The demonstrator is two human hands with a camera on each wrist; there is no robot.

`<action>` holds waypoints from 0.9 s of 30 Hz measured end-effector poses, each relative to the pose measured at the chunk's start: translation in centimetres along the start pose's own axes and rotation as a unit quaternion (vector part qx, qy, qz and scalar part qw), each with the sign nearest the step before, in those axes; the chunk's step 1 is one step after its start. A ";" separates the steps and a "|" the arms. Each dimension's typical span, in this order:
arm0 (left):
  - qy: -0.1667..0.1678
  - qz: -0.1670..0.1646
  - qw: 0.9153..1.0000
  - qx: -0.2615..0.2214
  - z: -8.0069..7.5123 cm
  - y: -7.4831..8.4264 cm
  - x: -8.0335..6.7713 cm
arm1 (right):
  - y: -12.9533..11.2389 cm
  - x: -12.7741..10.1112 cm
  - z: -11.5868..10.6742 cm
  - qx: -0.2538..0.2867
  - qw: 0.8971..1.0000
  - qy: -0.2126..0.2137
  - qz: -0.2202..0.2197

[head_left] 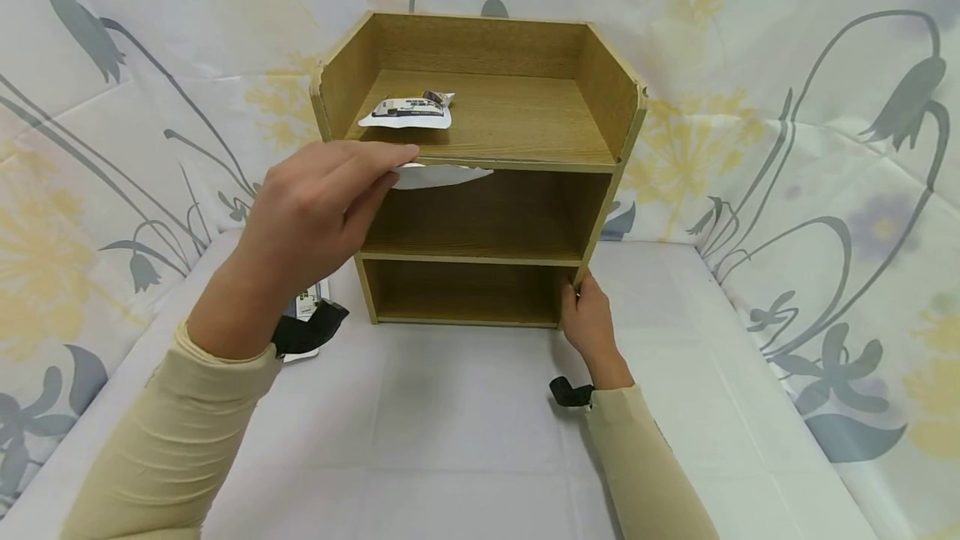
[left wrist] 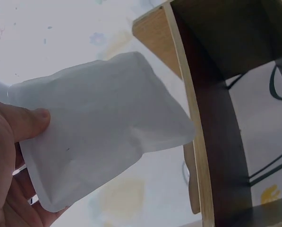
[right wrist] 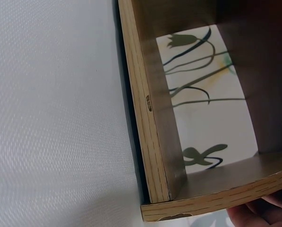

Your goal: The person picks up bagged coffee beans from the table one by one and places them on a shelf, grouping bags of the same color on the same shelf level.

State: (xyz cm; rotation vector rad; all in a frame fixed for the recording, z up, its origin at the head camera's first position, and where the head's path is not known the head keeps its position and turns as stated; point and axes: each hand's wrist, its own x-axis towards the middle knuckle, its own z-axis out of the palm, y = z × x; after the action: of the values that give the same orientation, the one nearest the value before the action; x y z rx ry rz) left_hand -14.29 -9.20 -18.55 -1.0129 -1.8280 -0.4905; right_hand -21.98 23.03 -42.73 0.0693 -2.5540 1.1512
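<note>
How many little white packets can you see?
3. One packet lies on the top shelf. One packet is pinched in the left hand at the middle shelf. A third packet peeks out on the table behind the left wrist. More may be hidden.

Both arms wear long cream sleeves, ribbed and close-fitting. A black strap sits at each wrist, just behind the left hand [head_left: 315, 207] and right hand [head_left: 588, 327].

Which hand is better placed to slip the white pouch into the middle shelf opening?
Left. The left hand already pinches the white pouch at the mouth of the middle opening of the wooden shelf. The right hand grips the shelf's lower right front edge, apparently steadying it.
</note>
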 end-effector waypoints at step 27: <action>0.031 0.024 0.999 -0.010 5.2 -0.7 2.2 | 0.4 0.1 0.2 0.006 1.000 0.009 -0.009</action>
State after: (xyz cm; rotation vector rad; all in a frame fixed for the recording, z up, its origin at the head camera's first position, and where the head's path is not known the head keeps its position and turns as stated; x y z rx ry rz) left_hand -18.16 -5.08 -18.91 -1.0418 -1.7438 -0.5075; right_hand -22.21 23.18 -43.13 0.0854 -2.5257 1.1552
